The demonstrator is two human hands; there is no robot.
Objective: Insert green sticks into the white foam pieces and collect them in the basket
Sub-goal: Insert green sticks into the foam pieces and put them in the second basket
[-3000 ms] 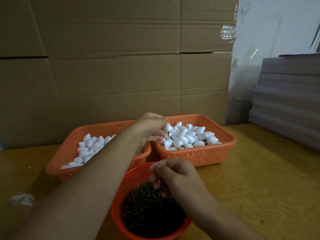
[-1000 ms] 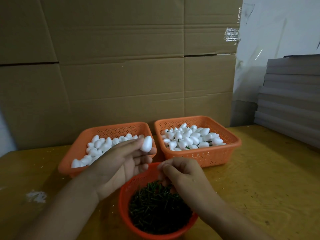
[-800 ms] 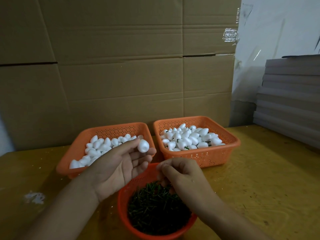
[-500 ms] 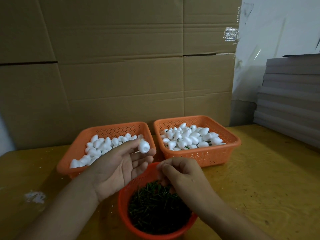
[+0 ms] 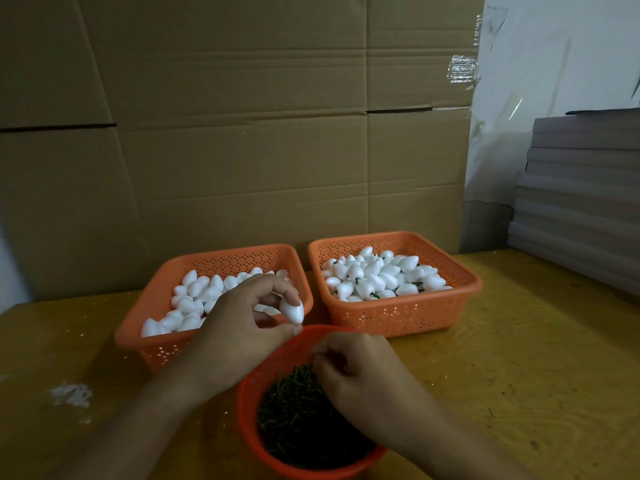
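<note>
The left hand (image 5: 242,327) pinches one white foam piece (image 5: 292,311) between thumb and fingers, above the round bowl (image 5: 249,403) of green sticks (image 5: 294,420). The right hand (image 5: 360,375) dips into the sticks, fingers curled; whether they hold one I cannot tell. The foam looks feather-light and easily dented, so hold its sides gently. The sticks look thin and stiff. Finished pieces lie in the right basket (image 5: 464,282).

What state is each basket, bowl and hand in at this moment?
left basket: holds plain foam pieces
right basket: holds foam pieces with sticks
round bowl: full of green sticks
left hand: pinches one foam piece
right hand: fingers curled over the bowl
</note>
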